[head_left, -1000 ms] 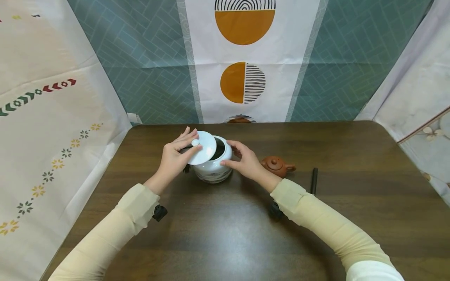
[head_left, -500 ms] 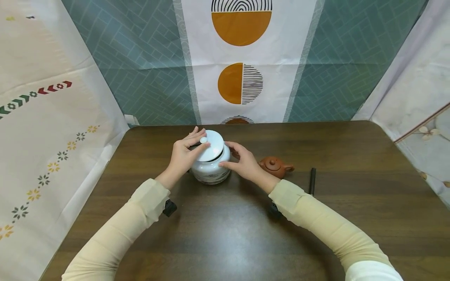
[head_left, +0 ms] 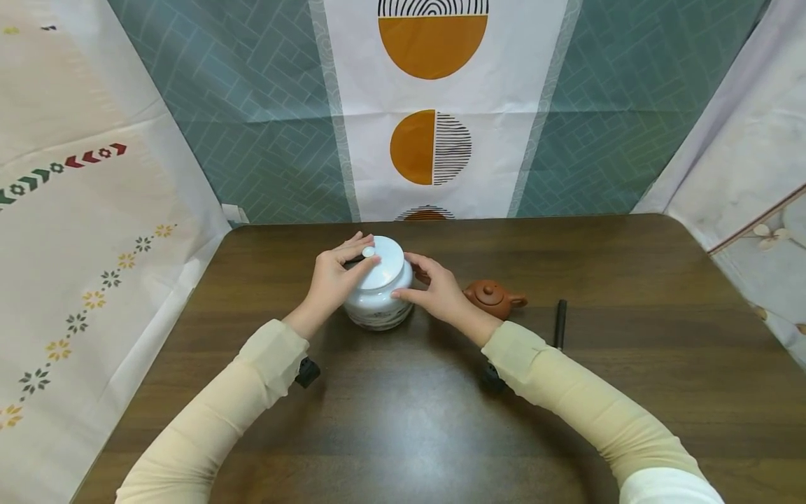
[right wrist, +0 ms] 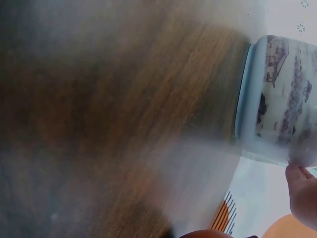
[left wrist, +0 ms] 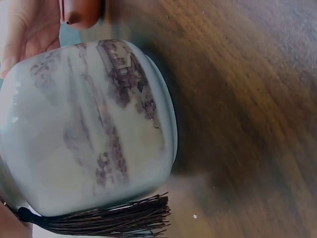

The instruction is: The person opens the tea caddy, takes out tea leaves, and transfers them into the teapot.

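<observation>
A white porcelain jar point(head_left: 376, 309) with a grey landscape print stands on the table. Its round white lid point(head_left: 387, 264) covers the mouth. My left hand point(head_left: 329, 281) reaches from the left, thumb and fingers around the lid's small knob point(head_left: 368, 252). A dark tassel point(left wrist: 109, 217) hangs down the jar's side below that hand in the left wrist view. On the other side, my right hand point(head_left: 441, 291) grips the jar's shoulder, with the thumb in front and the fingers towards the back. The jar's far side is hidden.
Just right of my right hand sits a small brown clay teapot point(head_left: 490, 298). A black stick point(head_left: 560, 323) lies further right, partly behind my right sleeve. The wooden table point(head_left: 403, 420) ends at a patterned cloth backdrop point(head_left: 277, 140).
My left hand has moved right with the lid, which was tilted over a half-uncovered mouth and now lies across it. My right hand has kept its grip on the jar.
</observation>
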A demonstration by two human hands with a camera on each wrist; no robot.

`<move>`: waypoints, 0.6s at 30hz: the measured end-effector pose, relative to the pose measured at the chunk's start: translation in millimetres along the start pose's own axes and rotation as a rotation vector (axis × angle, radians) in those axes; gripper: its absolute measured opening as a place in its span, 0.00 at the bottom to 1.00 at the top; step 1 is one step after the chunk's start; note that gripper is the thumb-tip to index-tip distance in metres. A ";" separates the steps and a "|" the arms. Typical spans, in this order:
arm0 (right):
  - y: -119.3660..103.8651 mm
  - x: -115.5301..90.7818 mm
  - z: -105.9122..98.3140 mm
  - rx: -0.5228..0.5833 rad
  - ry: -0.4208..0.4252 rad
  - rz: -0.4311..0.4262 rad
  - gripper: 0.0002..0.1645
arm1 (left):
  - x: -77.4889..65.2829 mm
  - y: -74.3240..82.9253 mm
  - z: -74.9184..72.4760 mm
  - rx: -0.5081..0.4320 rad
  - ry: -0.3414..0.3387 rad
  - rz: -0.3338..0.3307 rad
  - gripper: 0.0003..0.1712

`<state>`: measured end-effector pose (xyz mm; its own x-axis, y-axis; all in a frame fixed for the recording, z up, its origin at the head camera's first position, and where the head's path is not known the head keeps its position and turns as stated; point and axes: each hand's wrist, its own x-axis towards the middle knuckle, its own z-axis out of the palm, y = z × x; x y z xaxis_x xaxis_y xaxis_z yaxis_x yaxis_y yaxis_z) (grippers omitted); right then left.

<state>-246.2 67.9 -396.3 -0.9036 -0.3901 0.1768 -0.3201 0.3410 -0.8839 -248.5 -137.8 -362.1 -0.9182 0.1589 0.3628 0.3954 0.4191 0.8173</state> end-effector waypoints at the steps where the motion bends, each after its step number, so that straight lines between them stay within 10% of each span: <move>1: -0.2 0.2 0.1 0.000 0.000 0.002 0.43 | 0.1 1.0 -0.5 0.004 -0.002 -0.001 0.20; 18: -5.0 0.5 -1.7 -0.153 -0.018 -0.038 0.48 | -3.0 5.5 -0.2 0.029 0.012 -0.062 0.21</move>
<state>-245.6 67.5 -391.1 -0.8854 -0.4198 0.1996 -0.3945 0.4516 -0.8003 -243.5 -136.2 -358.6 -0.9406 0.1210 0.3172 0.3366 0.4537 0.8252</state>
